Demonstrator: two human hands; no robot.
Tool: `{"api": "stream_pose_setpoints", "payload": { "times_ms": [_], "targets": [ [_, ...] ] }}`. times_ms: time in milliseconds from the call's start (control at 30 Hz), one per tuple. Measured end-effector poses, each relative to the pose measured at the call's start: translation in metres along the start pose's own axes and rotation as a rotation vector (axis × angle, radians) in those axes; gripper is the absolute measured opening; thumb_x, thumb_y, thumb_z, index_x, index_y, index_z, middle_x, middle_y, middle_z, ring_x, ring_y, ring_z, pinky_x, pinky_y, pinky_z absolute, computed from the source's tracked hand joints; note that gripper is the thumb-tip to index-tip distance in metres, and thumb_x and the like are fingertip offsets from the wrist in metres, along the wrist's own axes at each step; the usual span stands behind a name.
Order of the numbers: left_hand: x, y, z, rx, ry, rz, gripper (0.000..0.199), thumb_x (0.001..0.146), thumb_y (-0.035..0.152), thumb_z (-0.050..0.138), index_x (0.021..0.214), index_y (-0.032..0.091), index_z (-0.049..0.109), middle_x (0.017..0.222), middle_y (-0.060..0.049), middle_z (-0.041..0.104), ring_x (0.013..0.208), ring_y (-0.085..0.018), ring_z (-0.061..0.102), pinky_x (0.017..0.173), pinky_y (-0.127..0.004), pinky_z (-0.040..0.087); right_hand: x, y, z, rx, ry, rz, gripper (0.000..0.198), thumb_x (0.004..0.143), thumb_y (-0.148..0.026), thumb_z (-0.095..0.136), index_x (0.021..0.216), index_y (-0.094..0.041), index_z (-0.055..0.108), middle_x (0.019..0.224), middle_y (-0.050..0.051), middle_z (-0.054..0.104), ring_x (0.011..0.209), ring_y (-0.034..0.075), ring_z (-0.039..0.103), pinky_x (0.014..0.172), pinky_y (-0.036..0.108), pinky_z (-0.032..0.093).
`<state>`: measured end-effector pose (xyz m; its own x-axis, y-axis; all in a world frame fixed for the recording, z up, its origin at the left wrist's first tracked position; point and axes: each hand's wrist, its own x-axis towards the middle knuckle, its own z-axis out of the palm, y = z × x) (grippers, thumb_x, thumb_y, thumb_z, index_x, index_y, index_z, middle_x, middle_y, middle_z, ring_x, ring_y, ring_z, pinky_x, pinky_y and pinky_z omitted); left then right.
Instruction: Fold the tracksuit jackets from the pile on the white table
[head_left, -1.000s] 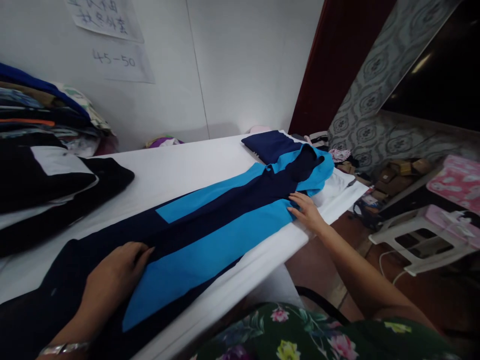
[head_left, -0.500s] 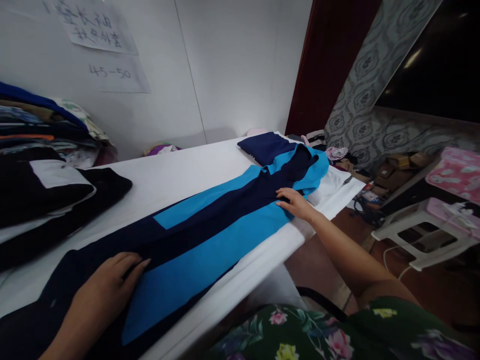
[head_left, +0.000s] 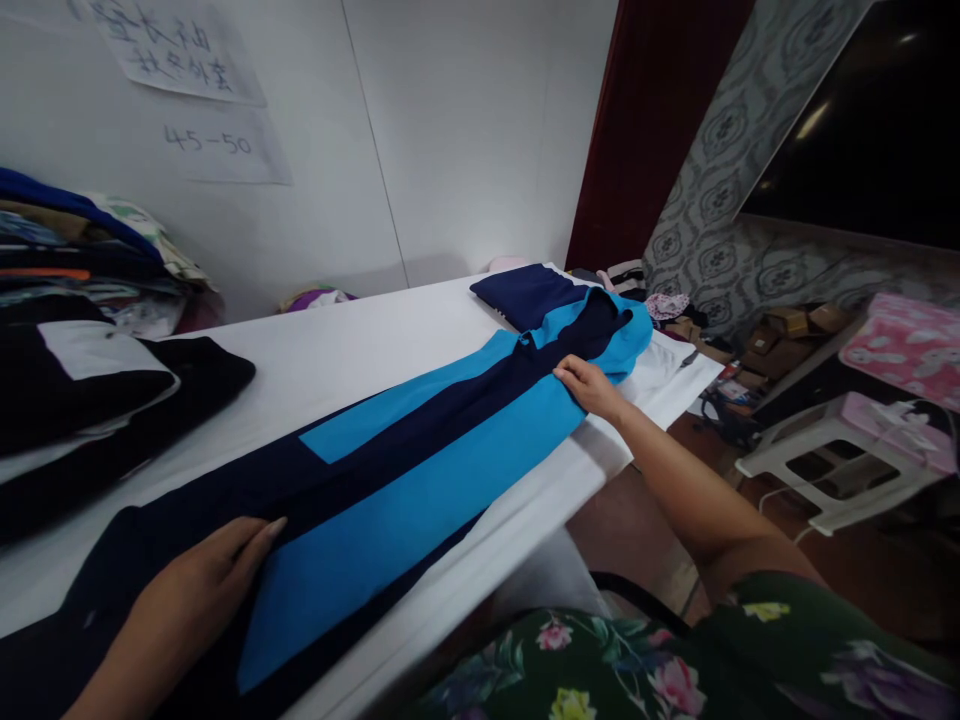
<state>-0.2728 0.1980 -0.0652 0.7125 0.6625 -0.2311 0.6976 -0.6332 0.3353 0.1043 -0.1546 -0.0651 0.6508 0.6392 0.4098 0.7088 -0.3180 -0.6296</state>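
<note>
A long navy and bright blue garment [head_left: 420,480] lies stretched along the white table, with its folds and openings at the far right end. My left hand [head_left: 199,590] is at the near left part of the cloth, thumb and fingers pressed together on the navy fabric beside the blue panel. Farther along, my right hand [head_left: 589,388] pinches the cloth where the navy strip meets the blue panel. Behind the garment's far end rests a folded navy piece of clothing [head_left: 521,293].
Black clothing [head_left: 202,370] with a white patch lies on the table's left, before a clothes pile [head_left: 67,235]. Handwritten papers [head_left: 217,145] hang on the white wall. Right of the white table [head_left: 405,310] stand a plastic stool [head_left: 832,460] and cardboard boxes [head_left: 780,345].
My right hand's fingers have closed from spread to a pinch on the cloth. My left thumb and fingers have come together on the fabric. The view has shifted slightly.
</note>
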Motion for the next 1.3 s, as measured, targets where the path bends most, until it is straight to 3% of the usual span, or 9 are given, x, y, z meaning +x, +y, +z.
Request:
{"api": "stream_pose_setpoints", "payload": {
  "times_ms": [200, 333, 500, 667, 800, 967, 1133, 1200, 1300],
  "targets": [
    [0.003, 0.011, -0.007, 0.045, -0.05, -0.011, 0.051, 0.081, 0.057, 0.026, 0.097, 0.024, 0.061, 0.102, -0.004, 0.072, 0.093, -0.022, 0.066, 0.083, -0.03, 0.048, 0.053, 0.016, 0.008, -0.025, -0.33, 0.08, 0.03, 0.085, -0.045, 0.052, 0.069, -0.02, 0.051, 0.065, -0.002, 0.049, 0.065, 0.014, 0.047, 0.061, 0.026, 0.036],
    [0.004, 0.016, 0.0, 0.127, -0.049, -0.034, 0.052, 0.083, 0.059, 0.025, 0.1, 0.025, 0.061, 0.103, -0.004, 0.071, 0.092, -0.023, 0.066, 0.079, -0.032, 0.049, 0.064, 0.03, 0.031, -0.188, -0.393, 0.078, 0.021, 0.086, -0.035, 0.053, 0.073, -0.019, 0.055, 0.069, 0.0, 0.055, 0.067, 0.014, 0.049, 0.062, 0.025, 0.034],
    [0.0, 0.015, 0.006, 0.159, 0.079, 0.034, 0.056, 0.082, 0.059, 0.027, 0.107, 0.022, 0.061, 0.112, -0.007, 0.068, 0.096, -0.025, 0.065, 0.079, -0.036, 0.052, 0.055, 0.046, 0.05, -0.347, -0.406, 0.071, 0.019, 0.091, -0.035, 0.052, 0.086, -0.019, 0.062, 0.075, 0.001, 0.062, 0.066, 0.014, 0.051, 0.059, 0.024, 0.03],
    [-0.02, 0.029, 0.009, 0.121, 0.347, 0.388, 0.059, 0.08, 0.063, 0.034, 0.101, 0.021, 0.068, 0.112, -0.01, 0.07, 0.106, -0.028, 0.063, 0.097, -0.043, 0.048, 0.055, 0.044, 0.048, -0.401, -0.419, 0.045, 0.019, 0.091, -0.036, 0.054, 0.086, -0.021, 0.064, 0.076, 0.001, 0.066, 0.068, 0.015, 0.055, 0.058, 0.024, 0.032],
    [-0.035, 0.043, 0.033, 0.131, 0.236, 0.622, 0.059, 0.078, 0.068, 0.048, 0.114, 0.026, 0.069, 0.121, -0.006, 0.068, 0.112, -0.027, 0.062, 0.098, -0.043, 0.048, 0.052, 0.036, 0.048, -0.504, -0.37, 0.039, 0.017, 0.091, -0.036, 0.055, 0.088, -0.023, 0.066, 0.08, 0.003, 0.069, 0.072, 0.018, 0.06, 0.059, 0.025, 0.035],
    [-0.03, 0.031, 0.061, 0.187, 0.182, 0.605, 0.057, 0.082, 0.062, 0.049, 0.125, 0.028, 0.064, 0.13, -0.006, 0.064, 0.121, -0.029, 0.057, 0.1, -0.045, 0.046, 0.044, 0.019, 0.038, -0.533, -0.254, 0.041, 0.019, 0.091, -0.035, 0.057, 0.092, -0.022, 0.069, 0.092, 0.007, 0.072, 0.083, 0.021, 0.065, 0.07, 0.028, 0.045],
    [-0.026, 0.023, 0.066, 0.17, 0.189, 0.606, 0.051, 0.084, 0.055, 0.05, 0.126, 0.03, 0.064, 0.131, -0.005, 0.063, 0.121, -0.028, 0.057, 0.101, -0.046, 0.046, 0.012, -0.01, 0.041, -0.262, -0.058, -0.108, 0.037, 0.099, -0.04, 0.04, 0.112, -0.021, 0.067, 0.113, 0.009, 0.069, 0.106, 0.022, 0.063, 0.093, 0.036, 0.046],
    [-0.027, 0.025, 0.064, 0.146, 0.189, 0.601, 0.05, 0.083, 0.055, 0.052, 0.125, 0.03, 0.064, 0.131, -0.005, 0.064, 0.121, -0.029, 0.057, 0.101, -0.046, 0.046, -0.008, -0.018, 0.053, -0.266, -0.099, -0.175, 0.043, 0.098, -0.047, 0.039, 0.126, -0.022, 0.061, 0.131, 0.01, 0.061, 0.126, 0.026, 0.052, 0.108, 0.046, 0.035],
    [-0.031, 0.033, 0.054, 0.089, 0.144, 0.588, 0.05, 0.081, 0.057, 0.054, 0.123, 0.031, 0.065, 0.129, -0.004, 0.065, 0.119, -0.028, 0.059, 0.1, -0.044, 0.048, -0.028, -0.021, 0.072, -0.361, -0.304, -0.187, 0.054, 0.096, -0.054, 0.041, 0.14, -0.024, 0.049, 0.148, 0.011, 0.046, 0.14, 0.032, 0.034, 0.114, 0.058, 0.021]
  ]
}}
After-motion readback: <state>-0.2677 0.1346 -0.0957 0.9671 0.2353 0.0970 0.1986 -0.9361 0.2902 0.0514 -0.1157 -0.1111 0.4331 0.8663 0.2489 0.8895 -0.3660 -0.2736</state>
